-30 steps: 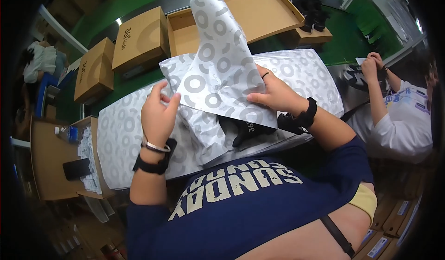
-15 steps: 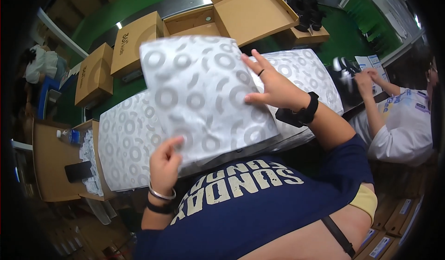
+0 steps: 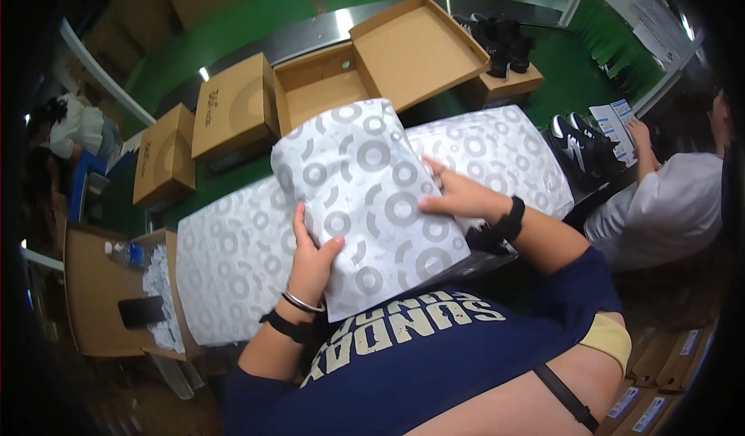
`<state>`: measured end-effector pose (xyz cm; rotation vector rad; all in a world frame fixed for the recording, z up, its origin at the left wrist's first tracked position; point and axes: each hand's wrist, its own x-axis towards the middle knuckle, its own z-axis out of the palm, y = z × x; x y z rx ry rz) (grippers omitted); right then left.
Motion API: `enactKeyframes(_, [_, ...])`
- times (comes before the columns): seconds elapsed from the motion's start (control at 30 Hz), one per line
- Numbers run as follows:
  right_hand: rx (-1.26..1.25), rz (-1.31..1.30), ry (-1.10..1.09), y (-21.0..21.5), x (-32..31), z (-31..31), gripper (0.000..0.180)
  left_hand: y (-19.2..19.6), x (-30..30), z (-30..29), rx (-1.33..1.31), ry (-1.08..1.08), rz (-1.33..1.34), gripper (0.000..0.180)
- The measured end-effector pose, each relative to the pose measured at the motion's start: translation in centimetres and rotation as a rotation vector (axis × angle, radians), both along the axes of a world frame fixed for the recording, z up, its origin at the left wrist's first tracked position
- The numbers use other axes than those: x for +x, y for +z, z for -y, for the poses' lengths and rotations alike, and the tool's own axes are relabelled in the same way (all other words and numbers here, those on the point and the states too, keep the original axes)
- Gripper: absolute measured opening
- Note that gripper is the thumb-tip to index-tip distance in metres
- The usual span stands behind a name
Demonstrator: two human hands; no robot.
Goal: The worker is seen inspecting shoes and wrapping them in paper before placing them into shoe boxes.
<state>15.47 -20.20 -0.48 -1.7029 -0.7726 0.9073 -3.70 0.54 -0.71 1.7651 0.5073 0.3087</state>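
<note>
Head view
Item in hand: wrapped bundle (image 3: 369, 203), covered in white tissue paper printed with grey rings and arcs.
Location: in front of the person's chest, on the near edge of the paper stack (image 3: 233, 265), just short of the open box (image 3: 365, 71).
Left hand (image 3: 310, 261): closed on the bundle's near left edge, thumb on top, fingers underneath and hidden.
Right hand (image 3: 458, 197): flat on the bundle's right side, fingers together and pressing down; not curled around anything.
Weight: judged light to moderate; the contents are hidden by the wrap.
Stiffness: the paper is thin and soft, creases easily, and probably tears if pulled at a corner.
Surface: likely smooth, somewhat slippery against the stack beneath.
Where to hold: support both long sides with flat palms, keeping the folded flaps pinned; avoid pinching loose paper alone.
Appearance: rounded rectangle, top face smooth, far end tucked under.
Surroundings: two closed boxes (image 3: 233, 106) left of the open box; black shoes (image 3: 582, 145) to its right, beside a co-worker's hand (image 3: 638, 132).
</note>
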Motion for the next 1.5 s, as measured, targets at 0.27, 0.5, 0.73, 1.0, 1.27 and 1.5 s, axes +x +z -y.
enactKeyframes(0.27, [0.216,-0.11,-0.021,3.1,-1.8,-3.0,0.087,3.1,3.0,-3.5,-0.45,-0.037,0.3,0.078])
enactKeyframes(0.5, [0.274,-0.415,-0.11,3.9,11.4,-14.2,0.048,4.6,17.5,-14.7,-0.631,-0.111,0.235,0.061])
enactKeyframes(0.73, [-0.196,0.684,0.016,-1.3,8.7,-19.5,0.066,-11.8,24.6,-27.7,0.042,0.115,-0.064,0.038])
enactKeyframes(1.0, [-0.437,1.028,0.313,0.3,6.4,-9.8,0.06,-1.0,13.0,-25.1,0.899,-0.079,-0.226,0.048])
enactKeyframes(1.27, [-0.406,1.013,0.247,-1.7,6.2,-7.6,0.067,-6.1,-31.6,-43.4,1.384,0.514,-1.034,0.038])
enactKeyframes(1.5, [-0.517,0.977,0.193,-0.7,6.0,-5.8,0.071,-9.6,-25.5,-36.4,1.006,0.418,-1.356,0.028])
